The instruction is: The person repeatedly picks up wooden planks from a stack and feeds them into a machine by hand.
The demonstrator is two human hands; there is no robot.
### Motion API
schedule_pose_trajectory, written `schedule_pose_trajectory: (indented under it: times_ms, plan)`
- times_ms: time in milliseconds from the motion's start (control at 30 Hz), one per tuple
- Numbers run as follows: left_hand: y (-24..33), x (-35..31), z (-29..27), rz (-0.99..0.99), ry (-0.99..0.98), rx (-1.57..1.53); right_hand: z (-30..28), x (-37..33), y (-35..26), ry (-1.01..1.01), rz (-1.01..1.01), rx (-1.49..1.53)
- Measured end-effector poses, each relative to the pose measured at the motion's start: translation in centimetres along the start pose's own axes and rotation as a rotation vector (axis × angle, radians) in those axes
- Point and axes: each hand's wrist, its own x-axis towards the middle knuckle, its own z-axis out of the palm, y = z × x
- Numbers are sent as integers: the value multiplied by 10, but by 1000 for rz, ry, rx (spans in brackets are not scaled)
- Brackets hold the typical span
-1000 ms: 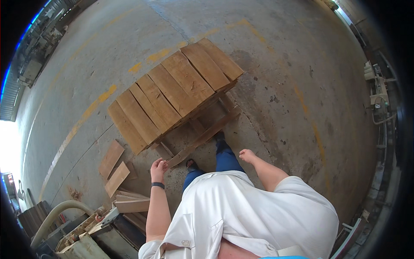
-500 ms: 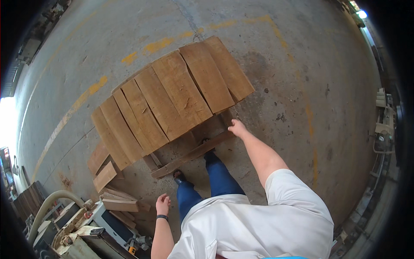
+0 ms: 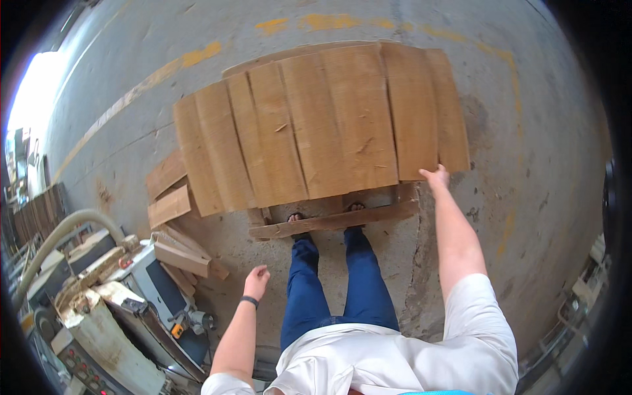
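Several long brown wooden boards (image 3: 309, 125) lie side by side on a low wooden stand, whose near crossbar (image 3: 336, 220) runs just in front of my feet. My right hand (image 3: 436, 176) is at the near end of a board (image 3: 411, 118) toward the right of the row. Its thumb and a finger are apart at the board's edge, and the other fingers are hidden. My left hand (image 3: 257, 282) hangs lower left, away from the boards, its fingers loosely curled together with nothing visible in them.
Short wooden offcuts (image 3: 170, 204) lie on the floor left of the stand. A machine (image 3: 141, 289) with a thick beige hose (image 3: 72, 227) and a panel of buttons stands at the lower left. Yellow lines (image 3: 197, 56) mark the concrete floor beyond the boards.
My view has turned, so the boards now lie more squarely across the front of me. My right hand has come to the near end of a board. My left hand stays low.
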Motion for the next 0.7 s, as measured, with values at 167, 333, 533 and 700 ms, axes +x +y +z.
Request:
schedule_pose_trajectory:
  times_ms: [167, 333, 533, 700]
  plan:
    - [0, 79, -27, 144, 100, 134, -61, 2, 13, -169, -27, 350]
    - [-12, 173, -101, 111, 392, 48, -59, -53, -39, -250, -215, 60]
    - [0, 273, -163, 91, 458, 74, -20, -82, -56, -82, -161, 310]
    - [14, 303, -167, -41, 419, 27, -21, -88, -62, 2, -160, 209]
